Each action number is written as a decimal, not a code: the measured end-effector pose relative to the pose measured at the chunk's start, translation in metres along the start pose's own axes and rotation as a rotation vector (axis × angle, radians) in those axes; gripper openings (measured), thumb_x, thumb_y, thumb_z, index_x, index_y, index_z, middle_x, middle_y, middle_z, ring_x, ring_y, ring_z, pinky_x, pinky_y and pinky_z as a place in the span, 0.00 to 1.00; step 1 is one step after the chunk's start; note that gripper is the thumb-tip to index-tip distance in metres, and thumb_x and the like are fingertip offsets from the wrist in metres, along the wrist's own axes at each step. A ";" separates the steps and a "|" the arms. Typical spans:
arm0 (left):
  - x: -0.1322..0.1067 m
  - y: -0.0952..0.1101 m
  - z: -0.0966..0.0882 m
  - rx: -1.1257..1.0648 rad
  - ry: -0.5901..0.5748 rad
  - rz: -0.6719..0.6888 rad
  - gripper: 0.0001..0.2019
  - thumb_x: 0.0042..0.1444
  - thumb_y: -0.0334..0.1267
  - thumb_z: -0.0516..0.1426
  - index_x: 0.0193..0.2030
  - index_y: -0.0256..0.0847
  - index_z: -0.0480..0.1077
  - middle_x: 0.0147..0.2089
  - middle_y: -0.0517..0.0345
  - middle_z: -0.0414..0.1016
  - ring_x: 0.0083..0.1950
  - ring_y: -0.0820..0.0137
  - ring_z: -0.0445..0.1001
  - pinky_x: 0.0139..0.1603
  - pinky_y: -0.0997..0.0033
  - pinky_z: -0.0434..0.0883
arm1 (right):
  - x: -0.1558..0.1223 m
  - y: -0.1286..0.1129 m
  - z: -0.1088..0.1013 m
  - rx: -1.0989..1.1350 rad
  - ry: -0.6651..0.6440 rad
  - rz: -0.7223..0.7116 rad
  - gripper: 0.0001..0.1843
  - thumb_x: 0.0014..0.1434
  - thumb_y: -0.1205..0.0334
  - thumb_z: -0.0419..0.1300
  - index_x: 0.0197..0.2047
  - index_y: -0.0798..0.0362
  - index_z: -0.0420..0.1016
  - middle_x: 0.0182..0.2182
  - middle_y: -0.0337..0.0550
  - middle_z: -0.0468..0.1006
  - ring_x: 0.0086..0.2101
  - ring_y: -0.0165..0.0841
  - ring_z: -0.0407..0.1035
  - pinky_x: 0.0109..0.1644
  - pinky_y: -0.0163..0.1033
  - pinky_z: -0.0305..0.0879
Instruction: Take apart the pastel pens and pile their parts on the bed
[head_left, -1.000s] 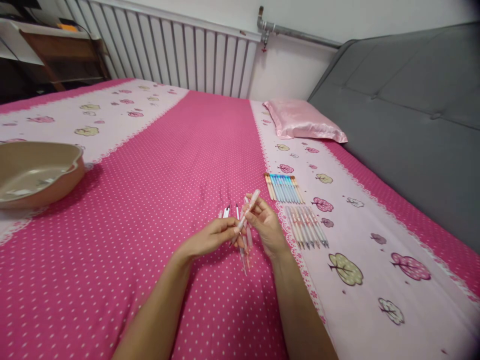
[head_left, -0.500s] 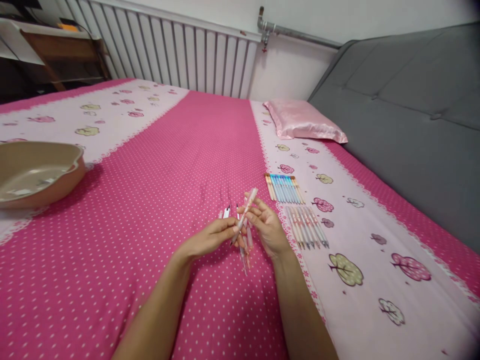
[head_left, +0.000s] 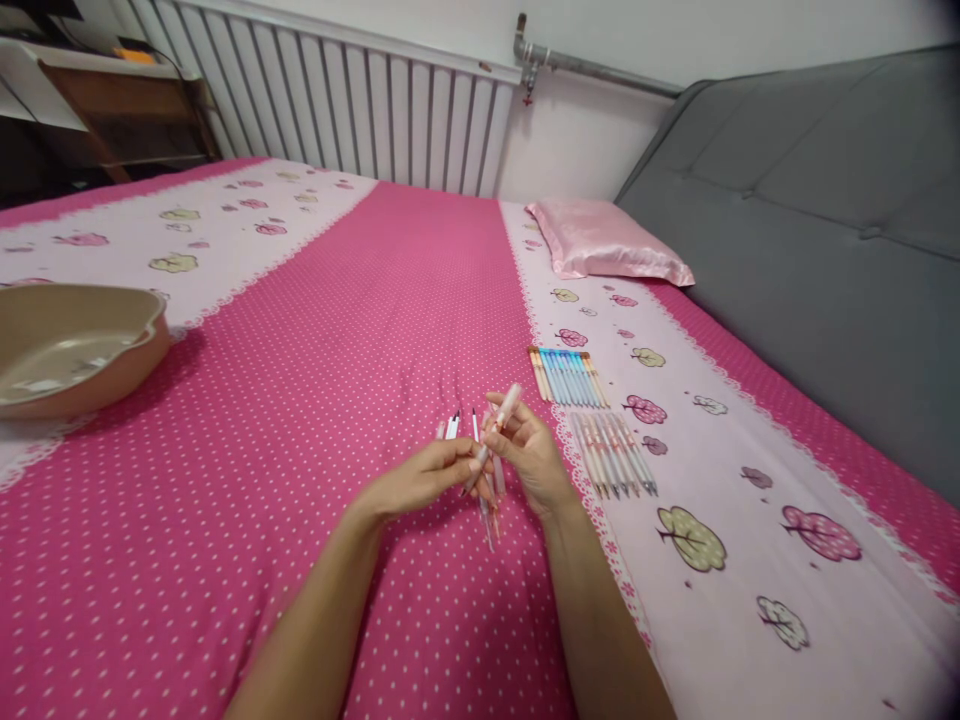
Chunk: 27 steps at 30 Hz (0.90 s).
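Both hands meet over the pink dotted bedspread. My right hand pinches a pale pink pen near its upper half, tip end slanting down to my left hand, whose fingertips close on the pen's lower end. Under the hands lies a small loose pile of pens, partly hidden. To the right, a neat row of blue and orange pens lies on the pale border, with a second row of pinkish pens just in front of it.
A beige basin sits at the left on the bed. A pink satin pillow lies at the far right by the grey padded headboard. A white radiator runs along the far wall.
The pen held between both hands has shifted slightly; my right fingers have closed more tightly round it. The arms and the rows of pens have stayed put.
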<state>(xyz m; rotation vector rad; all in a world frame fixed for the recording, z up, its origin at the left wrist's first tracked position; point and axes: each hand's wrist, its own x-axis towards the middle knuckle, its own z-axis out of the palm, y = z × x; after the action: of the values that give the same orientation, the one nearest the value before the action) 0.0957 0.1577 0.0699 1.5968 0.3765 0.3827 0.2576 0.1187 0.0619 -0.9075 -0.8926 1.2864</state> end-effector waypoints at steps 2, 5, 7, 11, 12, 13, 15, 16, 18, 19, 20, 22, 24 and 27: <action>0.000 0.000 0.000 0.002 -0.001 -0.003 0.14 0.63 0.43 0.48 0.41 0.34 0.69 0.38 0.49 0.75 0.39 0.69 0.72 0.43 0.66 0.66 | 0.000 -0.001 0.000 0.001 -0.022 -0.009 0.26 0.46 0.61 0.68 0.50 0.48 0.69 0.34 0.37 0.73 0.33 0.28 0.68 0.37 0.32 0.67; -0.001 -0.001 0.000 -0.011 0.016 -0.010 0.14 0.63 0.42 0.47 0.42 0.35 0.69 0.38 0.49 0.75 0.39 0.69 0.72 0.42 0.66 0.66 | -0.001 -0.003 0.000 0.007 -0.058 -0.012 0.25 0.52 0.57 0.63 0.54 0.47 0.66 0.41 0.43 0.76 0.35 0.30 0.69 0.37 0.34 0.68; -0.001 -0.001 0.000 -0.030 0.031 -0.013 0.14 0.63 0.42 0.48 0.44 0.35 0.69 0.37 0.49 0.75 0.38 0.70 0.71 0.42 0.66 0.66 | -0.002 -0.005 -0.001 0.021 -0.083 0.014 0.26 0.54 0.55 0.61 0.56 0.46 0.64 0.43 0.44 0.77 0.31 0.29 0.69 0.33 0.34 0.68; -0.001 0.000 0.001 -0.066 0.028 -0.004 0.14 0.63 0.41 0.48 0.44 0.35 0.70 0.38 0.48 0.75 0.39 0.69 0.72 0.43 0.66 0.66 | -0.003 -0.007 -0.002 0.054 -0.123 0.054 0.28 0.53 0.58 0.63 0.57 0.45 0.64 0.42 0.44 0.78 0.23 0.26 0.66 0.28 0.35 0.68; -0.001 0.001 0.001 -0.068 0.021 0.002 0.14 0.63 0.41 0.48 0.44 0.35 0.70 0.38 0.48 0.75 0.40 0.69 0.72 0.44 0.66 0.66 | -0.003 -0.006 -0.002 0.057 -0.122 0.058 0.29 0.52 0.58 0.64 0.57 0.45 0.64 0.41 0.43 0.78 0.22 0.26 0.66 0.28 0.35 0.68; -0.001 0.001 0.001 -0.068 0.016 0.008 0.14 0.63 0.41 0.48 0.44 0.35 0.70 0.38 0.48 0.75 0.40 0.69 0.73 0.44 0.66 0.66 | -0.003 -0.006 -0.002 0.055 -0.118 0.059 0.29 0.52 0.59 0.64 0.57 0.45 0.64 0.40 0.42 0.78 0.22 0.26 0.66 0.28 0.34 0.68; -0.001 0.003 0.002 -0.067 0.016 0.013 0.14 0.63 0.41 0.48 0.42 0.34 0.70 0.38 0.48 0.75 0.40 0.69 0.73 0.44 0.66 0.66 | -0.003 -0.005 -0.003 0.046 -0.105 0.056 0.30 0.51 0.60 0.65 0.57 0.46 0.64 0.38 0.41 0.78 0.23 0.26 0.67 0.29 0.34 0.68; -0.001 0.003 0.002 -0.067 0.018 0.014 0.14 0.63 0.41 0.48 0.42 0.34 0.70 0.38 0.48 0.75 0.40 0.69 0.73 0.44 0.66 0.67 | -0.002 -0.005 -0.003 0.043 -0.099 0.052 0.30 0.50 0.60 0.65 0.57 0.46 0.65 0.37 0.41 0.78 0.25 0.27 0.68 0.30 0.34 0.68; 0.000 0.004 0.002 -0.066 0.014 0.017 0.14 0.63 0.41 0.48 0.42 0.34 0.70 0.38 0.48 0.75 0.40 0.69 0.73 0.43 0.66 0.67 | -0.002 -0.004 -0.003 0.039 -0.087 0.045 0.30 0.49 0.60 0.66 0.56 0.46 0.65 0.36 0.40 0.78 0.28 0.28 0.70 0.31 0.34 0.68; 0.000 0.004 0.002 -0.062 0.011 0.019 0.14 0.63 0.41 0.48 0.43 0.34 0.70 0.38 0.48 0.75 0.40 0.69 0.73 0.43 0.66 0.67 | -0.002 -0.004 -0.002 0.039 -0.078 0.044 0.30 0.48 0.61 0.67 0.55 0.46 0.66 0.36 0.39 0.78 0.29 0.28 0.70 0.32 0.34 0.68; 0.000 0.004 0.002 -0.055 0.009 0.020 0.13 0.63 0.41 0.48 0.43 0.34 0.69 0.37 0.48 0.75 0.40 0.69 0.73 0.43 0.66 0.67 | -0.001 -0.004 -0.002 0.040 -0.069 0.044 0.30 0.48 0.61 0.67 0.54 0.47 0.67 0.35 0.39 0.78 0.29 0.28 0.70 0.32 0.34 0.68; 0.000 0.003 0.001 -0.040 0.006 0.018 0.13 0.63 0.41 0.48 0.43 0.34 0.69 0.37 0.48 0.75 0.40 0.69 0.73 0.43 0.66 0.67 | -0.001 -0.004 -0.001 0.044 -0.053 0.041 0.30 0.46 0.61 0.69 0.53 0.47 0.68 0.33 0.38 0.77 0.30 0.28 0.70 0.33 0.33 0.68; 0.000 0.002 0.001 -0.025 0.002 0.012 0.14 0.63 0.41 0.48 0.43 0.34 0.69 0.38 0.48 0.75 0.40 0.69 0.73 0.44 0.66 0.67 | -0.001 -0.004 -0.001 0.044 -0.044 0.034 0.29 0.45 0.62 0.69 0.52 0.48 0.68 0.31 0.37 0.76 0.30 0.28 0.70 0.34 0.33 0.67; -0.001 0.000 0.000 -0.012 -0.009 0.013 0.14 0.63 0.41 0.48 0.43 0.33 0.69 0.38 0.48 0.75 0.41 0.69 0.73 0.44 0.66 0.67 | -0.001 -0.003 -0.001 0.030 -0.038 0.022 0.29 0.44 0.62 0.70 0.50 0.48 0.69 0.29 0.35 0.74 0.29 0.27 0.68 0.33 0.32 0.66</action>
<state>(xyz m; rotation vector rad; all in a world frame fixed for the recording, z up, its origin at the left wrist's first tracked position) 0.0953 0.1571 0.0697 1.5897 0.3565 0.3873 0.2596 0.1177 0.0638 -0.8742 -0.8929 1.3370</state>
